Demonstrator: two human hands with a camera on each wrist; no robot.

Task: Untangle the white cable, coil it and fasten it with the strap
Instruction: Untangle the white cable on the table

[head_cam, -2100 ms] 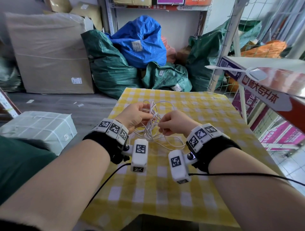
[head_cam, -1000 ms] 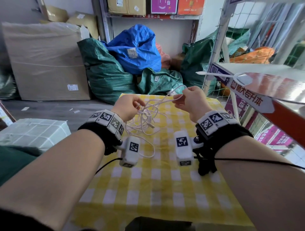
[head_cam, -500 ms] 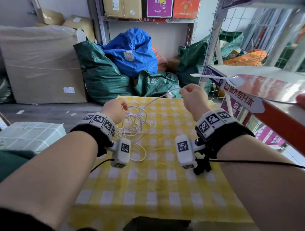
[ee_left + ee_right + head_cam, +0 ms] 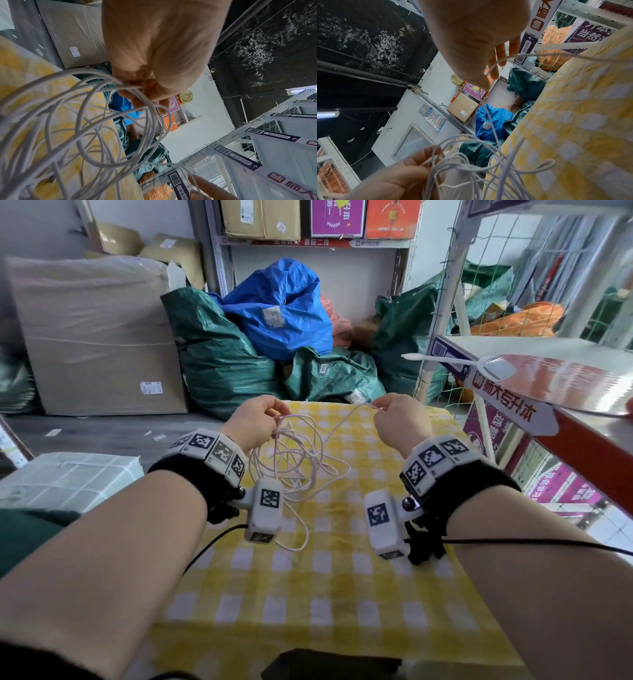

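The thin white cable hangs in a loose tangle of loops above the yellow checked tablecloth. My left hand grips a bunch of those loops between thumb and fingers, held up over the table's far half. My right hand pinches one strand near its end, and that strand runs slack across to the bundle. A long loop droops down toward me. I see no strap in any view.
A metal shelf with a red and white sign juts in close on the right, with a white plastic fan on it. Green and blue sacks and a big cardboard box stand behind the table. A wrapped parcel lies at left.
Both hands rose off the table with the cable, and the right hand pulled one strand out to the right. Since half a second ago both hands have come lower and the strand has slackened.
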